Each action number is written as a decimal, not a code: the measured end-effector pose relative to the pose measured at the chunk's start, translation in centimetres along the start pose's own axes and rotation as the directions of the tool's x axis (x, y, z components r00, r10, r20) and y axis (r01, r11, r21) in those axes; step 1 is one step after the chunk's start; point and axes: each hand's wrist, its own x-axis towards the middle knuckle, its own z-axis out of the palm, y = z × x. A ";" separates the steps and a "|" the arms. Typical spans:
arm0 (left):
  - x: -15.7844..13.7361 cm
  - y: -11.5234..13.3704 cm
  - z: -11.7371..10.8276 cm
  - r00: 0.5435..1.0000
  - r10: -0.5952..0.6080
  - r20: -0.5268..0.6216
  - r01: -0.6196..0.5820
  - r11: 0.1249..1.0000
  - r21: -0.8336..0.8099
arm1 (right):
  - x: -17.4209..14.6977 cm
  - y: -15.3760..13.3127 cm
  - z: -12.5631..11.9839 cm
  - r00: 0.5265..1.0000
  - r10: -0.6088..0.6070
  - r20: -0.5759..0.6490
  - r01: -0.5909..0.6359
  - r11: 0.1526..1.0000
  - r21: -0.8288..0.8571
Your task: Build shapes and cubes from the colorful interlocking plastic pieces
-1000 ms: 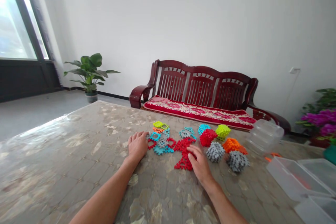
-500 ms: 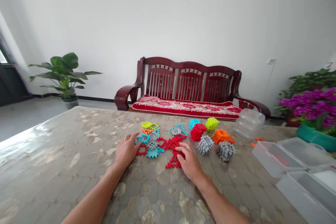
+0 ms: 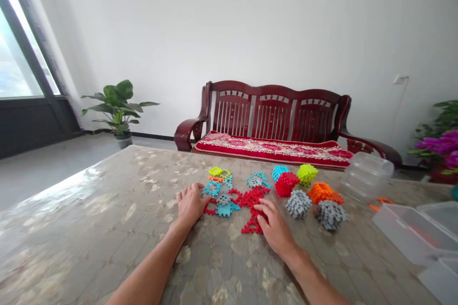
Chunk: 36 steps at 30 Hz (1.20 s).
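My left hand (image 3: 191, 204) lies on the table with its fingers stretched out, its thumb at the edge of a loose group of flat toothed plastic tiles. In that group are blue tiles (image 3: 224, 208), a grey tile (image 3: 223, 198), red tiles (image 3: 210, 207) and yellow-green ones (image 3: 215, 171). My right hand (image 3: 277, 228) rests its spread fingers on the right side of some spread red tiles (image 3: 252, 198), partly covering them. Behind these lie a grey tile (image 3: 254, 181) and more blue pieces.
Right of my right hand stand stacked tiles: red (image 3: 286, 184), blue (image 3: 280, 172), yellow-green (image 3: 307, 174), orange (image 3: 321, 192) and grey (image 3: 299, 204). Clear plastic boxes (image 3: 404, 228) are at the table's right. A wooden bench (image 3: 272, 109) stands beyond the table (image 3: 107, 228).
The view has turned left, so everything sits further right in the picture. My left hand's fingers now point more away from me. My right hand stays at the red tiles.
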 end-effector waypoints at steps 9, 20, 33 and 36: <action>0.4 -0.4 0.6 0.999 -0.014 -0.051 -0.004 0.945 -0.327 | -0.2 -0.2 -0.1 1.000 -0.012 0.000 0.012 1.000 -0.005; 0.8 0.3 0.3 0.953 -0.275 -0.124 -0.032 0.316 -0.948 | -0.6 -0.6 -0.4 0.985 -0.142 -0.101 0.134 0.987 -0.084; -5.7 7.4 1.1 0.939 0.079 0.335 0.334 0.031 -0.942 | -1.4 -4.6 -0.3 0.934 -0.303 -0.188 0.294 0.953 -0.074; -6.3 7.5 1.2 0.911 0.109 0.398 0.399 0.018 -0.917 | -1.7 -5.0 0.2 0.939 -0.303 -0.161 0.297 0.953 -0.063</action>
